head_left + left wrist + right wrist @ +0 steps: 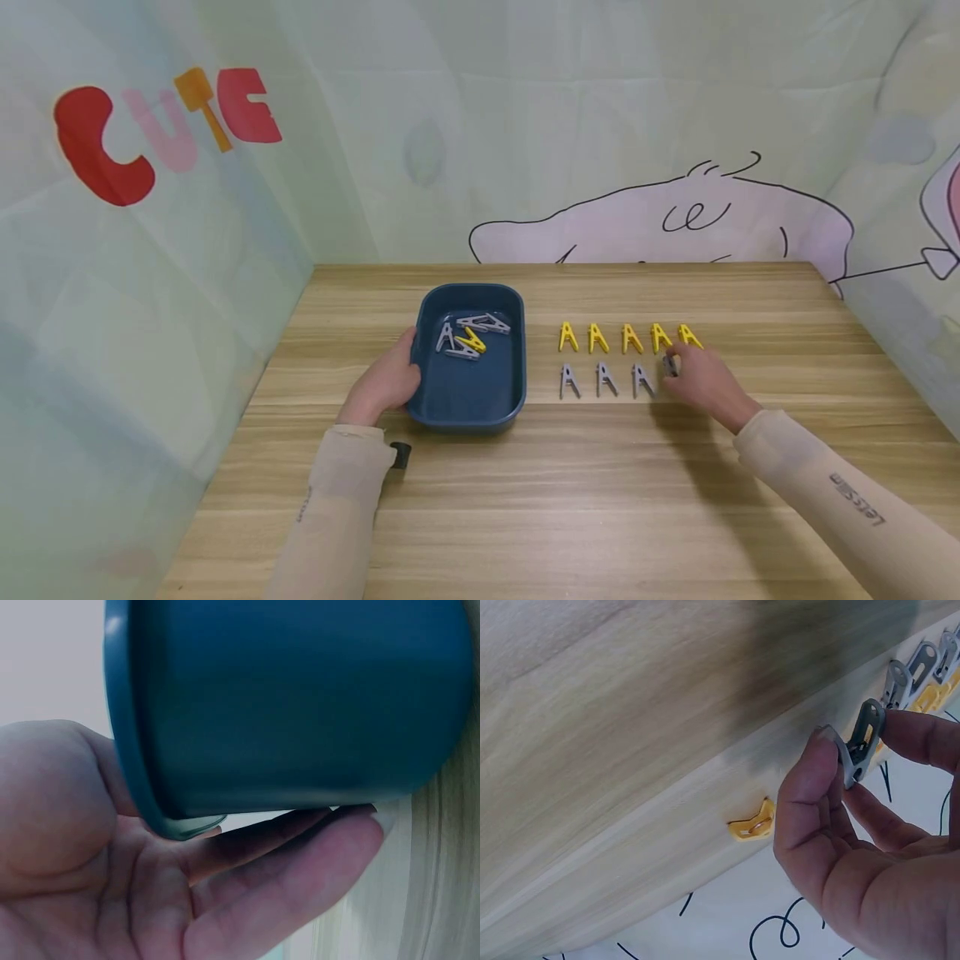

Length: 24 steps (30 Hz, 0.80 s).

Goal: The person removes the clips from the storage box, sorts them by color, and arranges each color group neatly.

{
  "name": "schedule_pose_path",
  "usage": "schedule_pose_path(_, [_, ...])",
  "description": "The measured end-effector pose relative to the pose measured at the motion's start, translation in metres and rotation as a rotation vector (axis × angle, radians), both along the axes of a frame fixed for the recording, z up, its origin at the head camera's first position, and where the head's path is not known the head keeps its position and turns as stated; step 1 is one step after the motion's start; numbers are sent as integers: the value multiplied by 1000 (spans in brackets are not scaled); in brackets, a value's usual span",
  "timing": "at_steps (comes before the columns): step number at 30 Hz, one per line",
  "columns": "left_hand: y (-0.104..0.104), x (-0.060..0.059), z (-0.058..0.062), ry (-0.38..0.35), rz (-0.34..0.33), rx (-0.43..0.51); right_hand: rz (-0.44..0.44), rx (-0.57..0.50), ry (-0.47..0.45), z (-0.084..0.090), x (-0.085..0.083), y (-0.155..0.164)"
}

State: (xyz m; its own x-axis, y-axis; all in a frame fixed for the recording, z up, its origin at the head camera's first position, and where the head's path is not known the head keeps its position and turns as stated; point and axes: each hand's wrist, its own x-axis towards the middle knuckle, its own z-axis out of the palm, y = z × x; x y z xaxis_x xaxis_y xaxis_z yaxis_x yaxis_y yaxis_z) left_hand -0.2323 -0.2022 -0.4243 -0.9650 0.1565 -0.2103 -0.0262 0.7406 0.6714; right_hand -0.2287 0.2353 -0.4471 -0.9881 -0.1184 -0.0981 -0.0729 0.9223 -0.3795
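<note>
Right grip [870, 825] pinching a grey clip [861, 746] (fourth in its row), left hand [187, 892] flat against the blue tray [300, 697].

On the wooden worktop [600, 467], the left hand [386, 383] rests against the blue tub [468, 392] holding loose pegs. The right hand [701, 377] pinches a grey peg [669, 365] beside three grey pegs, below five yellow ones.

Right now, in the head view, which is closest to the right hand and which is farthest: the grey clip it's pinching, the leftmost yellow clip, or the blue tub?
1. Grey clip: pinched in the right hand.
2. Leftmost yellow clip: to the hand's left, in the far row.
3. Blue tub: farthest left, at the left hand.
</note>
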Motion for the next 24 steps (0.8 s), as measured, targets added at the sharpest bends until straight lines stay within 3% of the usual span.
schedule_pose_path(11, [0, 1, 2, -13, 12, -7, 5, 23, -77, -4, -2, 3])
schedule_pose_path(24, [-1, 1, 0, 20, -14, 11, 43, 74, -95, -1, -10, 3])
